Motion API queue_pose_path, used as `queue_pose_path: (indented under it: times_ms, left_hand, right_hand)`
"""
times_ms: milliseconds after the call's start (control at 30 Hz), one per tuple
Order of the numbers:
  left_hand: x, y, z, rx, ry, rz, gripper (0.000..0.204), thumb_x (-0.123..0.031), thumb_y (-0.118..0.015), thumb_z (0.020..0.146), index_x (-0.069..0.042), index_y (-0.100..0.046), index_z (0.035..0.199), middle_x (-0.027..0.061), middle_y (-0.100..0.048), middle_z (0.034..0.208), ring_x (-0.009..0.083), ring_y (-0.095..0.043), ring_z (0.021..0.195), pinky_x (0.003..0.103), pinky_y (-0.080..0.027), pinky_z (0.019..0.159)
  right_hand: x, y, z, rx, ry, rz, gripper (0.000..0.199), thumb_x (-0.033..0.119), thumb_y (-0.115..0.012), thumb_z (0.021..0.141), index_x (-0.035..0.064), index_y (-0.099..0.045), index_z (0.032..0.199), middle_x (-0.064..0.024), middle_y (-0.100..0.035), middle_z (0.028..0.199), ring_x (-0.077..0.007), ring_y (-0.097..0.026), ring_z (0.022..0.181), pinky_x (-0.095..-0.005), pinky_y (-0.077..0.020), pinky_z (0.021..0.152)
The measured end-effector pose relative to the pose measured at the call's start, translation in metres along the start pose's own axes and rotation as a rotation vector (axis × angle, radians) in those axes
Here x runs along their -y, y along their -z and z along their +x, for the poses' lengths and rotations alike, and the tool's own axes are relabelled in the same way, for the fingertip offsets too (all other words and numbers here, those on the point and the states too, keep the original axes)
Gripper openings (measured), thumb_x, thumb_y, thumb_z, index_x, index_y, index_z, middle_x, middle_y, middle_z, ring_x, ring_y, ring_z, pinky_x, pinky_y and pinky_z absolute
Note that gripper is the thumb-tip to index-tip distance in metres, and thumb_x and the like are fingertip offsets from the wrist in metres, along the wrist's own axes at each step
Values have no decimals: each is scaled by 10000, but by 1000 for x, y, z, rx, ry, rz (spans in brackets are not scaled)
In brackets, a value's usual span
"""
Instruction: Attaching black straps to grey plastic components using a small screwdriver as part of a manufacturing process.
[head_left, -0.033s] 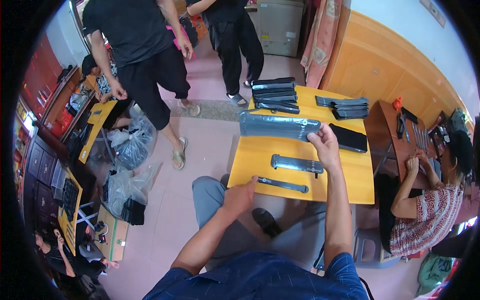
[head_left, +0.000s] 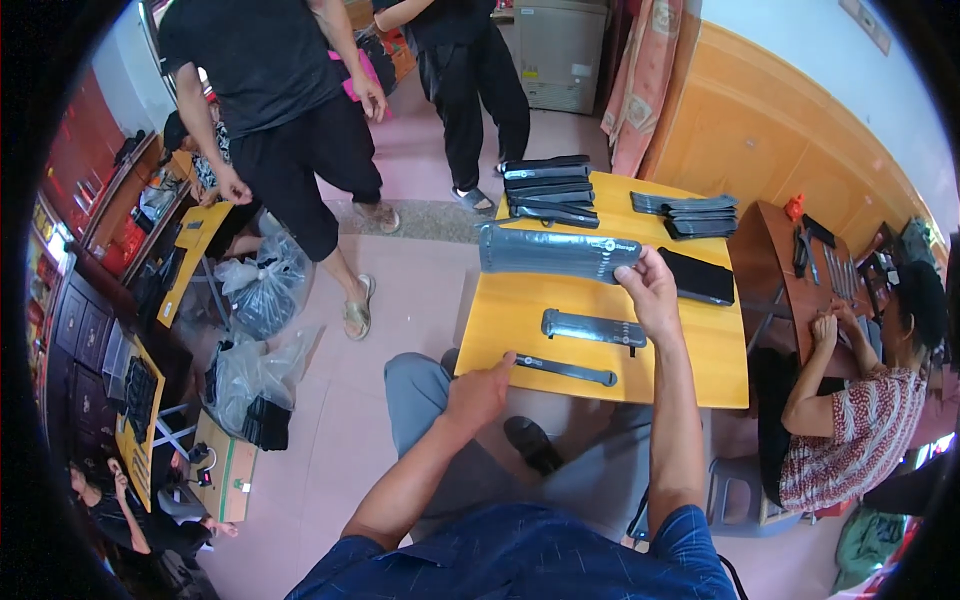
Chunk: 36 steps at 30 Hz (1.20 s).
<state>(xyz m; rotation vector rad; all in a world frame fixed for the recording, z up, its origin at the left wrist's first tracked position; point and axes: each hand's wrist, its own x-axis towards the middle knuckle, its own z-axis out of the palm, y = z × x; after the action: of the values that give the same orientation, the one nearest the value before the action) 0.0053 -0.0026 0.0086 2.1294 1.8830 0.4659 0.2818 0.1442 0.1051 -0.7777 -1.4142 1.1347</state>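
Observation:
My right hand (head_left: 652, 293) pinches the right end of a long, flat dark-grey pouch (head_left: 545, 252) with light printing, held up over the yellow table (head_left: 490, 320). Below it lies a shorter dark pouch (head_left: 590, 327) in shiny wrapping, with small black tabs at its lower edge. Nearest to me is a narrow black strap (head_left: 570, 371) with a rounded right end. My left hand (head_left: 478, 393) is closed at the strap's left end, its index fingertip against it. The thumb side of that grip is partly hidden.
At the table's back stand a stack of black pouches (head_left: 550, 190) and a pile of grey strips (head_left: 700, 215). A black flat case (head_left: 697, 277) lies by the right edge. A seated person (head_left: 860, 420) works at right; two people stand ahead. Clear plastic bags (head_left: 265, 290) sit on the floor.
The standing person at the upper left has shifted slightly, body and arms. My hands and the things on the table have not visibly moved.

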Motion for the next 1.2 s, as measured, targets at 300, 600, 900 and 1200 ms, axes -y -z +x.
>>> queue_pose_path:
  times_ms: [300, 600, 900, 1200]
  left_hand:
    - [-1, 2, 1, 48, 24, 9, 446, -261, -546, 1026, -204, -570, 1468, 222, -722, 851, 421, -716, 774, 553, -567, 704]
    - [1, -2, 1, 31, 17, 7, 467, -263, -561, 1016, -223, -559, 1481, 221, -720, 848, 425, -708, 769, 554, -565, 710]
    - [0, 0, 1, 47, 31, -23, 462, -251, -561, 1010, -213, -564, 1470, 227, -722, 879, 437, -705, 793, 563, -561, 721]
    - [3, -5, 1, 18, 14, -9, 441, -249, -505, 1030, -221, -564, 1466, 206, -737, 926, 431, -715, 811, 569, -565, 730]
  right_hand:
    - [0, 1, -1, 17, 52, 19, 158, -22, -640, 989, 45, -605, 1128, 13, -673, 1037, -65, -622, 956, -251, -522, 877]
    - [-11, -9, -4, -20, 28, 72, 151, -18, -622, 997, 62, -604, 1124, 20, -675, 1033, -62, -614, 945, -242, -504, 877]
    - [-26, -39, -17, -39, -95, 201, 170, -20, -595, 1006, 68, -595, 1151, 15, -677, 1038, -69, -618, 947, -240, -509, 868]
    - [-21, -58, -14, -47, -163, 180, 136, 99, -612, 1036, 96, -585, 1168, 10, -700, 1063, -66, -635, 923, -237, -509, 789]
